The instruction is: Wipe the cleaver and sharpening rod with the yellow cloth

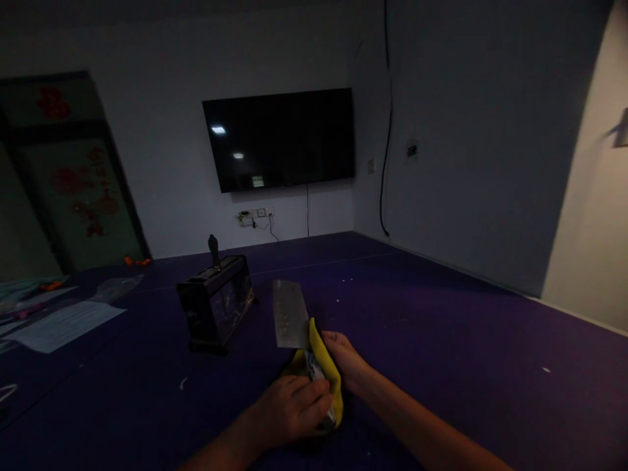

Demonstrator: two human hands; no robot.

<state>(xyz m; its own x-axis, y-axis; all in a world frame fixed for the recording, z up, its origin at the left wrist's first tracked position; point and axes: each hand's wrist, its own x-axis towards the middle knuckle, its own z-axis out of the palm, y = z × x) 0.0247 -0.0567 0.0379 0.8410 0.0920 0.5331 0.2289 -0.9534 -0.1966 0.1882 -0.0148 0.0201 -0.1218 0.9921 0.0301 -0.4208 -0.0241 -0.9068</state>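
Observation:
A cleaver with a broad grey blade [290,315] points up and away from me. My left hand [297,407] wraps round its handle, which is mostly hidden under the fingers. A yellow cloth [326,366] with a dark edge lies along the handle and the lower corner of the blade. My right hand [344,358] pinches that cloth from the right side, close to the blade's edge. Ahead and to the left stands a black knife block [216,297] with clear-looking sides; one dark knife handle [212,250] sticks up out of its top.
Papers [69,324] and clear plastic lie on the purple surface [441,366] at the left. Small white scraps are scattered about. A television [282,140] hangs on the far wall above sockets and wires. A black cable [386,150] runs down the right wall.

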